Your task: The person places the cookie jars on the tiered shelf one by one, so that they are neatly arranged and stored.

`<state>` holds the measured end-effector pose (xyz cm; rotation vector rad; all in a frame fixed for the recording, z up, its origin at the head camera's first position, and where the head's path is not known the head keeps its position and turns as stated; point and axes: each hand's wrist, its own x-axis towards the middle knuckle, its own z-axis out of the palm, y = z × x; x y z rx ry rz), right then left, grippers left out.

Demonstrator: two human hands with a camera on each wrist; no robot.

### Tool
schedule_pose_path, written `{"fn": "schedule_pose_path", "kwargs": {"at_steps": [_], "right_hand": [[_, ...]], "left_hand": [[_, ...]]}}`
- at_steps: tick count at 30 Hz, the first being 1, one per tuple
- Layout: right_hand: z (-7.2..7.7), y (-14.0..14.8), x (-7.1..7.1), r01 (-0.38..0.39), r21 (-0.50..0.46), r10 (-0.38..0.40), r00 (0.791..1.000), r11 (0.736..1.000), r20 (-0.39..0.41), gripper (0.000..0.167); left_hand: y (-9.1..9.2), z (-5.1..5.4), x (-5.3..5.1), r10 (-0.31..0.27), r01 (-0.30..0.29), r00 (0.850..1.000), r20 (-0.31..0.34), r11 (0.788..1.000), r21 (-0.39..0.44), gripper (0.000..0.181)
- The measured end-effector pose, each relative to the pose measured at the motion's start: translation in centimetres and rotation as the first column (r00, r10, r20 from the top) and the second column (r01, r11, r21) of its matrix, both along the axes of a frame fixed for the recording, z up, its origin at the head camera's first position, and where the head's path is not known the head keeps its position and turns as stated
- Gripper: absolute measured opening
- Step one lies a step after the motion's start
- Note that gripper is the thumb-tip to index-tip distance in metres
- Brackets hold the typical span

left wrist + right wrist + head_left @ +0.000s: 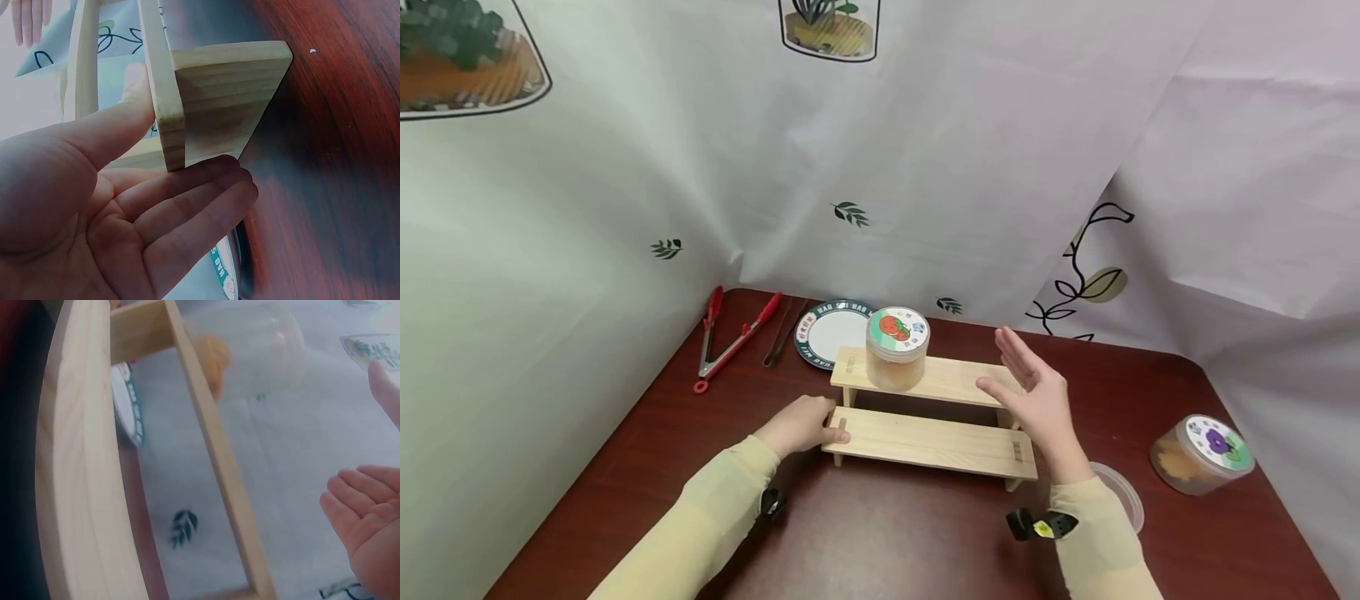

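"Since I'm working at a two-step wooden stand (932,435), its long axis is what I'm watching: it's running left to right across the counter (880,533) in front of me, right end sitting a bit closer."

"lol ok, which grip is actually holding it?"

"My left grip (801,425). I'm pinching the stand's left end, thumb lying on top of the lower plank (925,439), fingers pressing against the end. So nearly all its length is stretching away to my right."

"And the right one?"

"My right grip (1037,402) is holding nothing. I'm hovering it near the right end of the upper plank (962,381), fingers pointing up straight, thumb standing apart. Right wrist view is showing it clear of the wood."

"Where's the tomato-lid jar (897,354) sitting?"

"It's standing upright on the upper plank, toward the left, so it's sitting beyond my left grip and to its right, between both grips."
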<state>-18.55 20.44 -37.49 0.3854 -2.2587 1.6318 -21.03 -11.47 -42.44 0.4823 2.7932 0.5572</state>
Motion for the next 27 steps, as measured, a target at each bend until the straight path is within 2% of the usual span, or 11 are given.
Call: {"fn": "schedule_pose_path", "kwargs": {"at_steps": [4,8,14,21,27], "right_hand": [[0.3,1.9,1.0,0.043,0.001,-0.043,0.999,0.999,-0.028,0.072],[0.5,3.9,1.7,0.082,0.041,-0.080,0.996,0.996,-0.038,0.073],[0.6,6.6,2.7,0.147,0.146,-0.146,0.989,0.978,-0.014,0.075],[0.1,9.0,3.7,0.220,0.166,-0.223,0.975,0.961,-0.002,0.073],[-0.4,11.3,4.6,0.236,0.221,-0.247,0.969,0.947,0.027,0.071]], "left_hand": [[-0.1,-0.1,0.0,-0.009,0.009,1.000,-0.001,1.000,-0.001,0.038],[-0.2,-0.1,-0.2,-0.008,0.008,1.000,0.014,1.000,-0.006,0.033],[-0.1,0.0,-0.3,-0.016,0.016,1.000,0.013,1.000,0.002,0.032],[-0.1,0.0,-0.4,-0.025,0.025,1.000,0.002,1.000,0.002,0.035],[-0.2,0.1,-0.2,-0.022,0.022,1.000,0.004,1.000,-0.011,0.034]]}}
